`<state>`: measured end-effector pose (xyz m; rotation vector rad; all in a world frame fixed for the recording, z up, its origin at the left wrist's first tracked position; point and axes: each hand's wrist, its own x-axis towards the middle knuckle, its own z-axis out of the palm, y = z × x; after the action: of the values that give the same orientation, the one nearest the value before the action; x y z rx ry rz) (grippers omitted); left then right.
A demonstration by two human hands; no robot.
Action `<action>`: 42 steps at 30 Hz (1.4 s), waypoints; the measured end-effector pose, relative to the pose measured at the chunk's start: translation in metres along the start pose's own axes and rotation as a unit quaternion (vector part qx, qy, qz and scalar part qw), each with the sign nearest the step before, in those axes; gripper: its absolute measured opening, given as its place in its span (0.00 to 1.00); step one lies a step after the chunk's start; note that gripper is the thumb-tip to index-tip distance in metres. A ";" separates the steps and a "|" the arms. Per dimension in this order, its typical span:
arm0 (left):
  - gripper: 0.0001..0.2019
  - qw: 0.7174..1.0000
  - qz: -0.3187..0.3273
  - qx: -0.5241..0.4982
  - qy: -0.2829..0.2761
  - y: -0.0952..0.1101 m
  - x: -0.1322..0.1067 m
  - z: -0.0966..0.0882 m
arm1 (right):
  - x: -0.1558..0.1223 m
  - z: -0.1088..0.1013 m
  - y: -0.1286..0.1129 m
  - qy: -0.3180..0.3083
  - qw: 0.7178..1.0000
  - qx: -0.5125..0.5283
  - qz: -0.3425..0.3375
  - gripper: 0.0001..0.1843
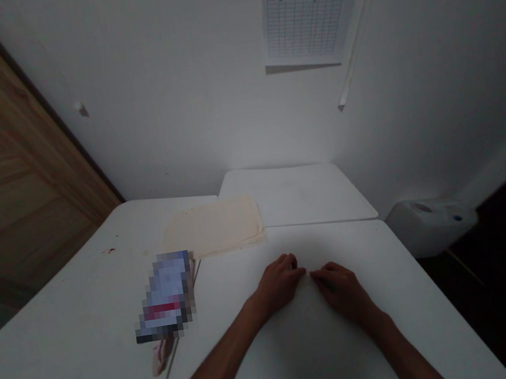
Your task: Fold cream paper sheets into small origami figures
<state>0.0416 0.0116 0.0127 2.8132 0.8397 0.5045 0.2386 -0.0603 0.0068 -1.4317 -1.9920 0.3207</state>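
Over the white table [270, 364], my left hand [279, 282] is closed, its thumb and index finger pinched together. Facing it across a narrow gap, my right hand [341, 287] is closed in a similar pinch. Something small and pale seems to lie between the fingertips, but it is too faint to name. Cream-coloured thin sheets [213, 227] lie flat on the table beyond my left hand. To the left of my left forearm is a blurred-out flat rectangular object [166, 294] with a pinkish thing [161, 357] partly under it.
Narrow seams divide the tabletop into panels. A wooden door [7, 169] stands at the left, and a printed chart [307, 23] hangs on the wall behind. Beyond the table's right edge is a white plastic container [423, 227]. Small stains [110, 251] mark the left panel.
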 end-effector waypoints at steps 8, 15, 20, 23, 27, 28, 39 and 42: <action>0.11 1.000 0.001 0.001 0.000 0.000 0.000 0.000 | 0.004 0.005 0.004 0.050 0.999 0.013 0.014 0.11; 0.11 1.000 0.003 0.009 -0.009 0.000 0.000 0.000 | 0.009 0.009 0.002 0.002 0.999 -0.045 0.005 0.12; 0.13 1.000 -0.001 0.009 -0.011 0.001 0.000 0.000 | 0.008 0.004 -0.004 -0.028 0.993 -0.118 -0.001 0.16; 0.12 1.000 -0.004 0.011 -0.006 0.002 0.000 0.000 | 0.006 0.002 -0.007 -0.034 0.986 -0.166 -0.003 0.18; 0.10 1.000 -0.001 0.023 0.002 0.002 0.000 0.002 | 0.001 -0.001 -0.012 -0.027 0.980 -0.199 0.007 0.17; 0.10 1.000 0.000 0.025 0.004 0.002 -0.001 0.002 | -0.001 -0.002 -0.012 -0.026 0.979 -0.202 0.011 0.16; 0.09 0.999 0.003 0.038 0.006 0.003 0.000 0.001 | -0.020 -0.006 -0.002 -0.003 0.975 -0.221 0.037 0.15; 0.08 0.999 0.001 0.044 0.001 0.003 0.000 0.001 | -0.022 -0.006 -0.002 0.000 0.975 -0.217 0.034 0.15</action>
<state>0.0436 0.0096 0.0123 2.8935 0.8813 0.4807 0.2454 -0.0821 0.0042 -1.7662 -2.0998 -0.0978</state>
